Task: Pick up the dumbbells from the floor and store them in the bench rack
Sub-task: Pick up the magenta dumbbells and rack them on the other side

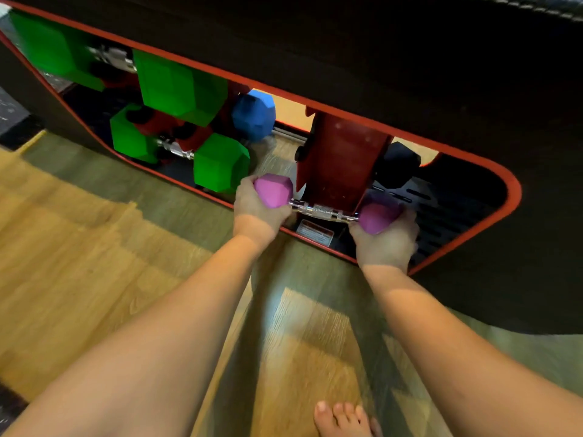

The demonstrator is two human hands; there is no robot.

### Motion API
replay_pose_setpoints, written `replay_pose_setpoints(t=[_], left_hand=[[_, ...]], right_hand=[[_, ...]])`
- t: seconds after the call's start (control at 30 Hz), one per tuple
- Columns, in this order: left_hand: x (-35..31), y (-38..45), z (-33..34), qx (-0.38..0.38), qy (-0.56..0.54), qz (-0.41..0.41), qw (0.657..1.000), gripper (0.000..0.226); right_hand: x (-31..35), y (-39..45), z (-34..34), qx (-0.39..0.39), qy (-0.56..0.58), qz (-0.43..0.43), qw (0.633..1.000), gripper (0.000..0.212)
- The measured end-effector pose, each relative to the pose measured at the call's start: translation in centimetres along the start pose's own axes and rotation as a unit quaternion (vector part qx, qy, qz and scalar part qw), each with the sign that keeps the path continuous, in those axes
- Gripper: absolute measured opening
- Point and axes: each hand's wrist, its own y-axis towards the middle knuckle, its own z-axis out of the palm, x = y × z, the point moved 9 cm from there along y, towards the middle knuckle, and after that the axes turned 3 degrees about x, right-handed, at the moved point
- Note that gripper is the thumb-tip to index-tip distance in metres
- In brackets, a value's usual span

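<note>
Dumbbell, pink (325, 211), is held level at the bench rack's (511, 197) front opening, one head in each hand. Nearest the camera: a bare foot (344, 419) on the wood floor (79, 279), both forearms reaching forward. Left hand (257, 211) grips the left pink head, fingers curled round it from the near side. Right hand (386, 242) grips the right pink head, fingers wrapped round its far side. Chrome knurled handle runs between the hands, bare, just in front of the red centre bracket (342, 159); a white warning label (315, 232) sits just below it on the rack's edge. Further in, left of the bracket: lower green dumbbell (220, 162), blue dumbbell head (254, 115) behind it, upper green dumbbell (176, 85) higher up. Right of the bracket: a black dumbbell head (399, 164) on the slotted shelf. Whether the pink dumbbell touches the rack: can't tell.
</note>
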Motion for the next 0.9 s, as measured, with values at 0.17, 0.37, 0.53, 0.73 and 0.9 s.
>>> replay_pose_setpoints(t=[0.17, 0.37, 0.53, 0.73, 0.9], left_hand=[[-0.6, 1.0, 0.6, 0.014, 0.012, 0.013, 1.0, 0.083], [-0.8, 2.3, 2.1, 0.048, 0.039, 0.008, 0.998, 0.081], [-2.8, 2.4, 4.9, 0.15, 0.194, 0.041, 0.969, 0.112], [-3.0, 2.7, 5.5, 0.125, 0.278, 0.044, 0.951, 0.113], [-2.2, 3.4, 5.1, 0.125, 0.267, 0.029, 0.955, 0.118]], right_hand=[[-1.0, 1.2, 0.9, -0.009, 0.0, 0.005, 1.0, 0.092], [-1.4, 2.6, 1.5, 0.01, -0.023, 0.005, 1.0, 0.092], [-2.1, 3.0, 3.3, 0.117, -0.129, 0.03, 0.984, 0.103], [-2.2, 2.7, 3.8, 0.074, -0.185, 0.061, 0.978, 0.128], [-1.8, 2.4, 4.1, 0.03, -0.205, 0.045, 0.977, 0.118]])
